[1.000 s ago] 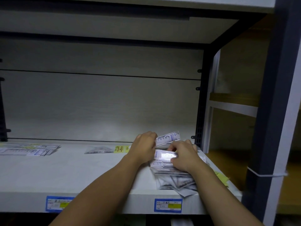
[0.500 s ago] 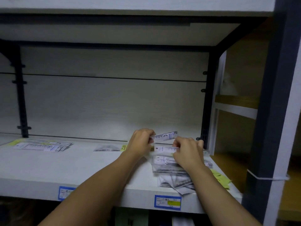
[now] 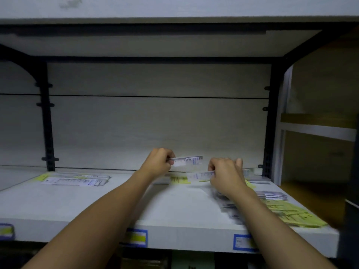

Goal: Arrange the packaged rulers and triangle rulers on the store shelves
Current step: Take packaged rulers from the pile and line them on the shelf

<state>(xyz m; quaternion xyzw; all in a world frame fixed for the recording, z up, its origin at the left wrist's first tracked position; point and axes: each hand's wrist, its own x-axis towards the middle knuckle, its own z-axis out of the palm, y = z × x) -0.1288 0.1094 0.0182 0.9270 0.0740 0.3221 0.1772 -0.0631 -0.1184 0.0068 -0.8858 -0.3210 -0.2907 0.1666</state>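
Your arms are bare all the way up from the bottom of the frame, no sleeves showing anywhere. No watch, no bracelet, no gloves on either wrist as far as you can see here. Your left hand (image 3: pixel 158 162) and right hand (image 3: pixel 226 172) are both bare too, no rings visible on the knuckles facing the camera. The fingertips are a bit blurred, so nail details can't be made out.

A dim store aisle. A pale wood-grain shelf board (image 3: pixel 77 206) sits within black metal uprights (image 3: pixel 47 117), backed by a matching pale panel (image 3: pixel 155 121). Beside it, right, stands a brown wooden shelving unit (image 3: pixel 318 121).
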